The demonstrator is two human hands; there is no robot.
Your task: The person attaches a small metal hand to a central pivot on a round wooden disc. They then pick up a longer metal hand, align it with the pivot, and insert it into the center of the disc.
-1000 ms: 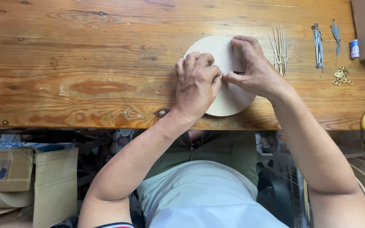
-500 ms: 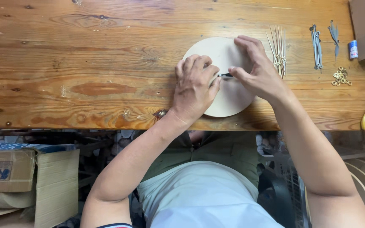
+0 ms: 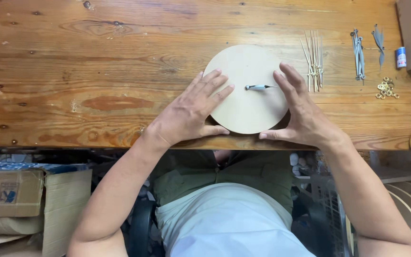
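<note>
now both hands lie flat with fingers spread, grasping nothing: the left hand (image 3: 191,112) touches the left edge of the pale round wooden disc (image 3: 248,107) and the right hand (image 3: 303,112) its right edge. the disc sits near the front edge of the knotty wooden table (image 3: 96,71), a small grey pointed metal piece (image 3: 258,87) at its centre

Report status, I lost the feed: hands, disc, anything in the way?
Left hand and right hand flat, fingers open, flanking round disc. Small clock hand at its centre. Nothing blocking.
</note>
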